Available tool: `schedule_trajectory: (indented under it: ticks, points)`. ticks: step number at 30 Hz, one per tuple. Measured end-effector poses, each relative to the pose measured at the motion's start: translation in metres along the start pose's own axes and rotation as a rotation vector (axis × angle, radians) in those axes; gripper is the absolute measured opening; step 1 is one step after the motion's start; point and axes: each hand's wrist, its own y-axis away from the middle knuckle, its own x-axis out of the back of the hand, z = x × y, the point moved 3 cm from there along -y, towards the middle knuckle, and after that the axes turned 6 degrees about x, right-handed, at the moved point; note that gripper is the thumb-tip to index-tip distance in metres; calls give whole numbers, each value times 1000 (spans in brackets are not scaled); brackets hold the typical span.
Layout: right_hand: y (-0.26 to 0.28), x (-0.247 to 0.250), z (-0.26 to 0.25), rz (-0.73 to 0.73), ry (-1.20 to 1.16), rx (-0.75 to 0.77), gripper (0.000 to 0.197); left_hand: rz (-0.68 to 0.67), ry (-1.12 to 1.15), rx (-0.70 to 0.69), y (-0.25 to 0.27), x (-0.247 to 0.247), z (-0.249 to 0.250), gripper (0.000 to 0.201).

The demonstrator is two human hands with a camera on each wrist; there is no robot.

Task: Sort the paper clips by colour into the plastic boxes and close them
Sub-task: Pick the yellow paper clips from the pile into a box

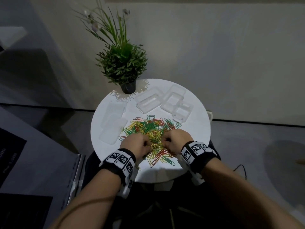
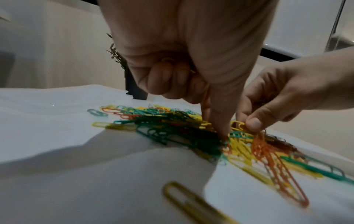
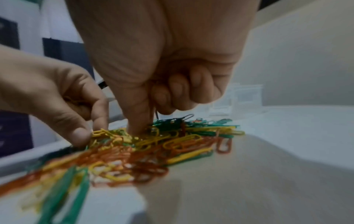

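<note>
Both hands, left hand (image 1: 137,144) and right hand (image 1: 176,139), pinch glossy looped wire paper clips (image 1: 151,128).

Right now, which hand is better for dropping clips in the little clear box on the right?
Probably the right hand. It works the right side of the pile, nearest the little box, and holds clips. The left hand would have to reach across it.
</note>
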Motion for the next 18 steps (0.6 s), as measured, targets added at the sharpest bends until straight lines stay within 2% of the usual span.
schedule_trajectory:
  ticks: [5, 8, 11, 14, 18]
  points:
    - [-1, -3, 15, 156, -458, -149, 16, -14, 458, 113, -5, -1, -10, 11]
    - [-1, 2, 19, 237, -793, -243, 21, -30, 736, 217, -5, 4, -10, 21]
    - [2, 4, 17, 247, -1147, -222, 20, -65, 1033, 289, 0, 9, -2, 25]
    - [4, 3, 23, 171, -1206, -262, 37, -112, 1265, 300, 4, 8, 0, 23]
    - [1, -5, 29, 134, -1345, -378, 29, -149, 1389, 336, 5, 6, 0, 20]
